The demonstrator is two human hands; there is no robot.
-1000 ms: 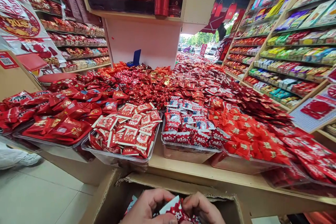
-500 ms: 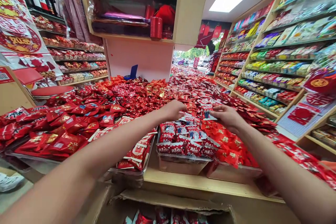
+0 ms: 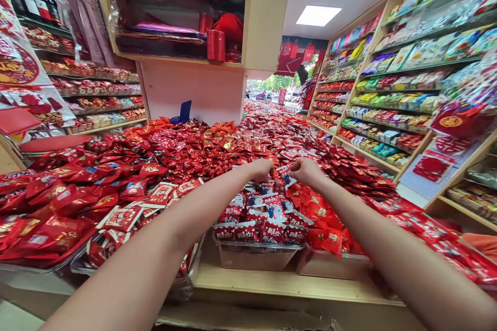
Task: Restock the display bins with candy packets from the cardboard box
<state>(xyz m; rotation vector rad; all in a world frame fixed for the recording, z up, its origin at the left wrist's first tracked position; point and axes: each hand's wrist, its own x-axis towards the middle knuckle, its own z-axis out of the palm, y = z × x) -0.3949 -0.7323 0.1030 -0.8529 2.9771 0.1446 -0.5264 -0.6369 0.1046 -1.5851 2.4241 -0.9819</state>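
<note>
Both my arms reach out over a long counter heaped with red candy packets. My left hand and my right hand meet at the far end of a clear plastic tray filled with red, white and blue packets. Each hand pinches small packets there; a blue-and-white packet shows between the two hands, against my right fingers. Orange-red packets fill the tray to the right, and red-and-white packets lie to the left.
Red sweets cover the whole counter back to the shop entrance. Shelves of packaged goods line the right wall and the left wall. A beige pillar with a shelf unit stands on the counter. The wooden counter edge runs below the trays.
A second ago both hands held a packet low over a cardboard box. They rose and reached out over the middle tray, then drew closer together at its far end. The view tilted up.
</note>
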